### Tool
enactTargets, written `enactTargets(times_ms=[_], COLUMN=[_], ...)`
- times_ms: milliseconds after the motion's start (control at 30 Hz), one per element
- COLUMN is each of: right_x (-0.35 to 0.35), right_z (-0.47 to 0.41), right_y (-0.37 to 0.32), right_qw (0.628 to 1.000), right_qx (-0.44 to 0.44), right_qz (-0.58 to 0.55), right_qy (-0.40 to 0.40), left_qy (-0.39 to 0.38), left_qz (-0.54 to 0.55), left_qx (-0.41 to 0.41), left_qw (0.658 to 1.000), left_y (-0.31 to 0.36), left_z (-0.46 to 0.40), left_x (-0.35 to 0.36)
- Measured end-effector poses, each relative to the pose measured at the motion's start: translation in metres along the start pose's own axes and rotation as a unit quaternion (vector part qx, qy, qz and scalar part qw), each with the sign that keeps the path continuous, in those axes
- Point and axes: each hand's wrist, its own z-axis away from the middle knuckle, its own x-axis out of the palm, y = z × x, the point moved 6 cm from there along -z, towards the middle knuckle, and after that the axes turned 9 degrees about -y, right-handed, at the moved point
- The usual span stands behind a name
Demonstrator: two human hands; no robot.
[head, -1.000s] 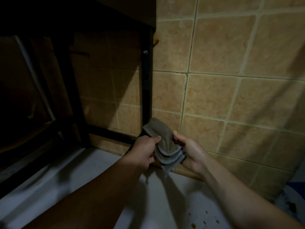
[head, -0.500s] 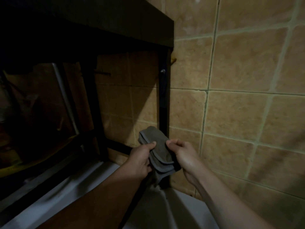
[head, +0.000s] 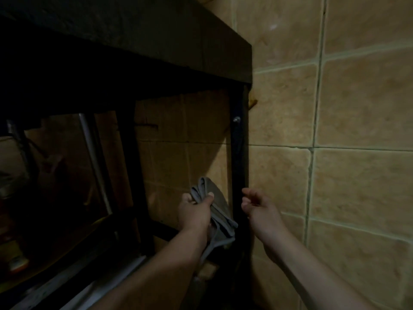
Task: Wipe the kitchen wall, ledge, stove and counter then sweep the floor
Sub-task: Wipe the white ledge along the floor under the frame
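My left hand [head: 194,212] grips a folded grey cloth [head: 218,211] and holds it up in front of the tan tiled wall [head: 362,121], just left of the rack's black upright post [head: 239,157]. Part of the cloth hangs down below my fist. My right hand [head: 260,208] hovers to the right of the post, fingers loosely curled and holding nothing, a short gap away from the cloth.
A dark shelf rack [head: 125,48] fills the upper left, its top board above my hands. A lower crossbar [head: 165,229] runs behind my left wrist. Dim items [head: 16,262] sit in the shadowed lower left. A pale counter edge [head: 107,285] shows at the bottom.
My right hand has let go of the cloth and drawn away to the right. My left hand keeps the cloth and has lifted it slightly. The view has tilted up.
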Motion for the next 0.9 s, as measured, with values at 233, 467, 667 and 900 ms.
enactTargets(times_ms=[233, 467, 667, 900], right_x=[-0.011, -0.020, -0.033, -0.029], right_z=[-0.016, -0.017, -0.012, -0.011], right_y=[-0.020, -0.028, -0.020, -0.026], right_qw=[0.999, 0.998, 0.998, 0.998], right_qx=[-0.037, -0.043, -0.043, -0.053], right_qz=[-0.007, 0.005, 0.014, 0.013], right_qy=[0.037, 0.052, 0.034, 0.025], left_qy=[0.001, 0.002, -0.016, -0.031], left_qz=[-0.106, -0.211, -0.293, -0.342], left_qx=[0.083, 0.183, 0.235, 0.229], left_qw=[0.991, 0.960, 0.927, 0.911], left_y=[0.046, 0.065, 0.046, 0.033], left_z=[-0.028, -0.044, -0.050, -0.053], left_x=[0.011, 0.040, 0.051, 0.037])
